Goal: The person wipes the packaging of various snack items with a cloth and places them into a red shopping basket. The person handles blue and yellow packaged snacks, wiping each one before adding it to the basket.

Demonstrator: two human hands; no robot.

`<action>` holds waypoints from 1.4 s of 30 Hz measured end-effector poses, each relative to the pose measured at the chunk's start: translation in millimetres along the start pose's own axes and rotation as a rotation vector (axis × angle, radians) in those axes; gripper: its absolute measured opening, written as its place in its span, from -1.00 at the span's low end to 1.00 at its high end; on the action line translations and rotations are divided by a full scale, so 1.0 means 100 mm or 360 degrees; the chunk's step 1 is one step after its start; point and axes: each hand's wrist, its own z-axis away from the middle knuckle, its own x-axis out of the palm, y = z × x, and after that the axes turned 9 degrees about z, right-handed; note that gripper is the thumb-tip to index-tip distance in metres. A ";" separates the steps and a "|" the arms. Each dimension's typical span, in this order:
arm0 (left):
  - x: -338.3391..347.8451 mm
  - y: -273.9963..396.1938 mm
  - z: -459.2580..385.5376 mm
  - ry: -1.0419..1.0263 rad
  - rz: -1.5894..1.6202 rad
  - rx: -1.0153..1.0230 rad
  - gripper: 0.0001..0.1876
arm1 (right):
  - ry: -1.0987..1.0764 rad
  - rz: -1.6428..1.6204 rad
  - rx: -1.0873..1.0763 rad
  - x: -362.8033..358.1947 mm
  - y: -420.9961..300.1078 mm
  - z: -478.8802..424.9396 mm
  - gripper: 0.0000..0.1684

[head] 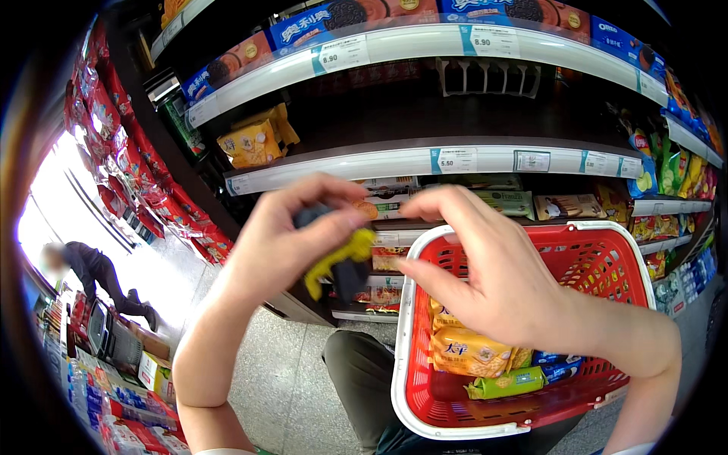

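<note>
My left hand [278,242] is curled around a blurred black-and-yellow item [344,256], whose kind I cannot tell. It hangs in front of the lower shelves, left of a red shopping basket with a white rim [405,341]. My right hand [483,273] holds nothing; its thumb and fingers are apart above the basket's left part. Inside the basket lie yellow cracker packets [469,351], a green packet [508,383] and blue packets [563,371]. My right forearm hides part of the basket's inside.
Oreo boxes [352,20] line the upper shelf. Yellow packets [250,145] stand at the left of the middle shelf [387,162]. Red bags [136,153] hang at left. A person [102,273] bends over beyond them. Chip bags [642,165] are at right; my knee [358,381] is below.
</note>
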 end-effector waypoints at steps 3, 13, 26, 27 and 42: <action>-0.38 -0.10 -0.07 0.0390 -0.0376 0.0111 -0.51 | -0.0021 -0.0024 0.0017 0.19 0.00 -0.43 -0.52; -1.69 -0.84 -0.64 0.1087 -0.0495 0.0000 -0.10 | 0.0065 0.0160 0.0028 1.06 0.10 -1.84 -0.39; -2.24 -1.70 -0.91 0.1120 -0.0028 -0.0027 -0.37 | 0.0140 0.0174 0.0304 2.02 0.28 -2.68 -0.13; -2.27 -1.72 -0.91 0.1159 -0.0061 -0.0013 -0.38 | 0.0154 0.0137 0.0322 2.03 0.28 -2.69 -0.12; -1.17 -0.72 -0.18 0.1005 0.0190 0.0584 -0.58 | 0.0464 -0.0580 -0.0135 1.09 0.09 -1.54 -0.45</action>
